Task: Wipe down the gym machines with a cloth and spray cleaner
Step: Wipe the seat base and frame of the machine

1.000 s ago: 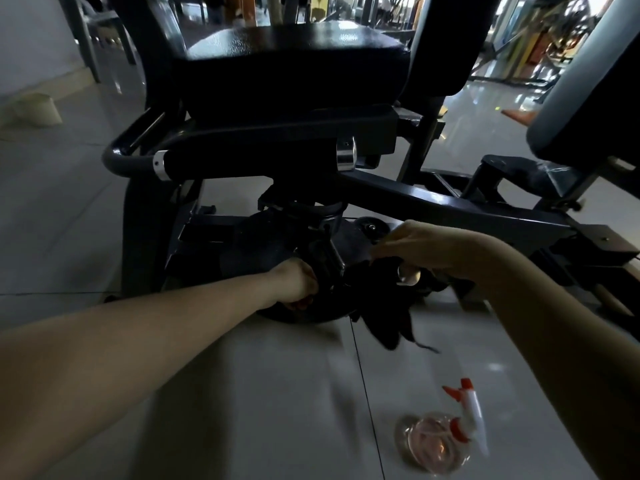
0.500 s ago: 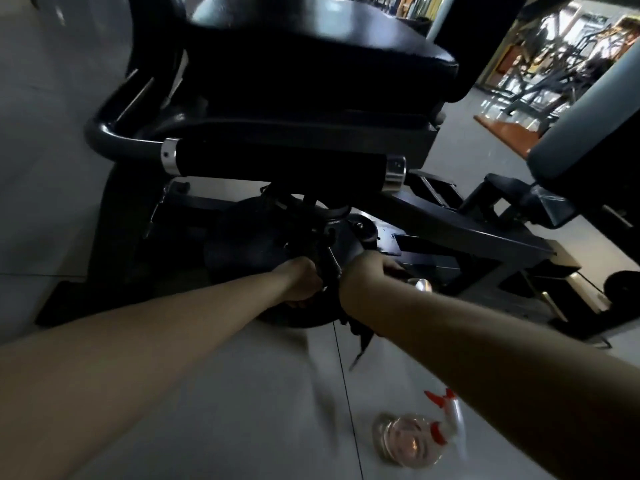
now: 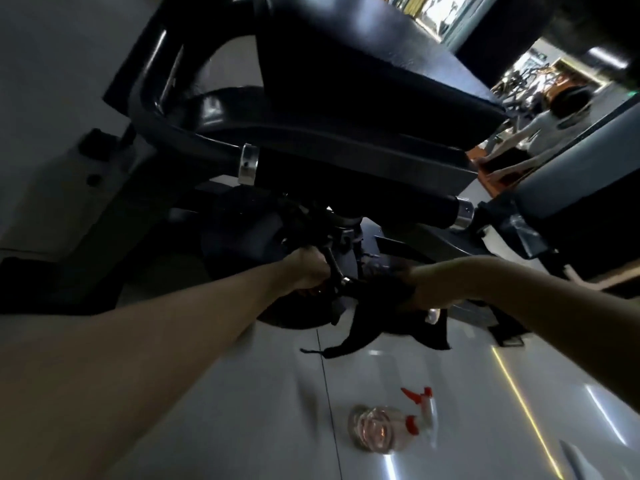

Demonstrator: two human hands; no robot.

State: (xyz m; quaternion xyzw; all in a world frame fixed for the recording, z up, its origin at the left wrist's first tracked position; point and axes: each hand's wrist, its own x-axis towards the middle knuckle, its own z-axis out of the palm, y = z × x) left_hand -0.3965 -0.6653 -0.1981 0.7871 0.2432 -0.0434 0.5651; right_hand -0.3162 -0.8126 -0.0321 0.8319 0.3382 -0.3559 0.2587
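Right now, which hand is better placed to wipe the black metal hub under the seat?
Right. The right hand holds the black cloth beside the hub; the left hand grips a black lever and has no cloth.

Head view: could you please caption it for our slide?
Left hand grips a lever under the machine seat; right hand holds a black cloth; spray bottle sits on the floor.
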